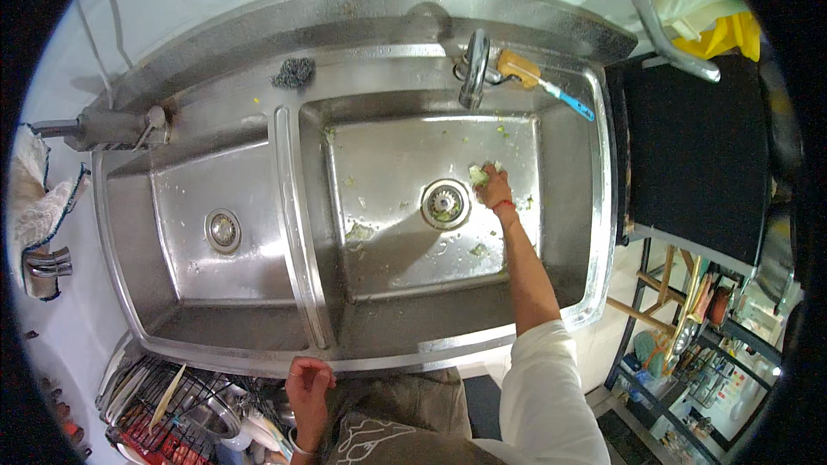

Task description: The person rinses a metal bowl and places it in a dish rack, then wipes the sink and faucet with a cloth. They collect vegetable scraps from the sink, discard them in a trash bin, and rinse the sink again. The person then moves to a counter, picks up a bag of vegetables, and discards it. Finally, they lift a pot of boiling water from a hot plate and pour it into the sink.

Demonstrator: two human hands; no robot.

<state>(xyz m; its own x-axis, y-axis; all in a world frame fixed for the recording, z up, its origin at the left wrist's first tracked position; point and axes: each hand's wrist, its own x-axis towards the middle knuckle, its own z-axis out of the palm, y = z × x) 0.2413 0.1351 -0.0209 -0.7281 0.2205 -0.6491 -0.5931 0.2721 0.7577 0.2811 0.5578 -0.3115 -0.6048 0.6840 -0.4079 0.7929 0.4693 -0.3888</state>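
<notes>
My right hand (495, 190) reaches down to the floor of the larger sink basin (387, 155), just right of its drain strainer (445, 205). Pale green leafy vegetable scraps (478, 174) are gathered under and between its fingers. More green bits lie scattered over the basin floor, with a larger scrap (359, 231) to the left and another scrap (478, 250) near the front. Some scraps sit in the strainer too. Close to the sink's front rim, my left hand (311, 387) hangs with its fingers curled and nothing visible in it.
A faucet (477, 71) overhangs the basin's back edge, beside a blue-handled brush (568, 100). A dark scouring pad (294, 73) lies on the back ledge. Left of the divider (298, 226) is a smaller basin (194, 206). A dish rack (174, 400) stands at the lower left.
</notes>
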